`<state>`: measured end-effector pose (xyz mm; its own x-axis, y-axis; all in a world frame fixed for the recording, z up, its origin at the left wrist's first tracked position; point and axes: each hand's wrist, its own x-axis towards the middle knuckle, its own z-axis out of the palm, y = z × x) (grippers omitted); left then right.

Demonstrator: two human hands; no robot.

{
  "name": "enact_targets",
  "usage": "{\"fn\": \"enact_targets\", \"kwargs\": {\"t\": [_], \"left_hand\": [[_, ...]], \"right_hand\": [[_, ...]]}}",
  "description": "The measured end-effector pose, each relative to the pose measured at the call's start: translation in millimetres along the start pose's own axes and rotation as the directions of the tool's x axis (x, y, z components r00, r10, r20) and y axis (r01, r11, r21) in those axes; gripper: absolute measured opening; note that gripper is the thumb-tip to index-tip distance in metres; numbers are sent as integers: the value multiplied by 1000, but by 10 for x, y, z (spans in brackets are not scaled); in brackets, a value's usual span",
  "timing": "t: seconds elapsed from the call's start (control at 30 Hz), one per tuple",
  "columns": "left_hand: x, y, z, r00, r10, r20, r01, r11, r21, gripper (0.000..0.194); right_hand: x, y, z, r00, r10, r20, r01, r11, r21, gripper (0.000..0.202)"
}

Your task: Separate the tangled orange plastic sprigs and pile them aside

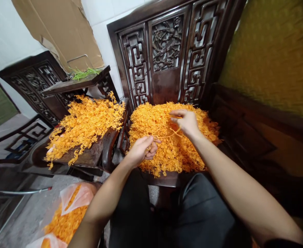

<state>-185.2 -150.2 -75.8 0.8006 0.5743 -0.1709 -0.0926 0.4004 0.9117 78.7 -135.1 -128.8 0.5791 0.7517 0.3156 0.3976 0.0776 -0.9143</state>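
Note:
A large heap of orange plastic pieces (164, 155) covers the seat of a dark carved wooden chair in front of me. My left hand (143, 150) is closed at the heap's front left, pinching a thin orange strand (169, 136). The strand stretches right from those fingers toward my right hand (184, 122). Over the middle right of the heap, my right hand has its thumb and fingers apart, with orange strand ends just below its palm. Whether the strand touches this hand is hard to tell.
A second orange heap (89, 120) lies on the chair at left. Green strips (85, 73) rest on a small dark table (76, 84) behind it. Plastic bags (76, 198) with orange pieces stand on the floor at lower left. Carved chair back (166, 81) rises behind the main heap.

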Motion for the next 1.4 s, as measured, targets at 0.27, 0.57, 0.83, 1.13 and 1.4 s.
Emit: {"fn": "enact_targets", "kwargs": {"t": [0.27,0.57,0.83,1.13,1.4], "left_hand": [[-20,-7,-63,997,-2,71,8,997,-71,44],[-87,-150,131,988,51,-145,7,928,373,41],[-359,-274,429,947,-31,319,-147,843,517,39],[-357,-278,208,916,-91,391,-168,799,578,50],[-243,-265,233,917,-173,360,-126,730,671,44]], "right_hand": [[-286,-610,-143,982,-53,184,23,986,163,50],[-1546,-1079,-307,927,3,376,-11,1000,19,58],[-2115,-1055,-553,960,153,234,-219,933,286,28],[-2987,78,-1521,902,32,-431,-241,866,-439,18],[-3909,1039,-941,758,617,-213,-601,534,-594,10]]}}
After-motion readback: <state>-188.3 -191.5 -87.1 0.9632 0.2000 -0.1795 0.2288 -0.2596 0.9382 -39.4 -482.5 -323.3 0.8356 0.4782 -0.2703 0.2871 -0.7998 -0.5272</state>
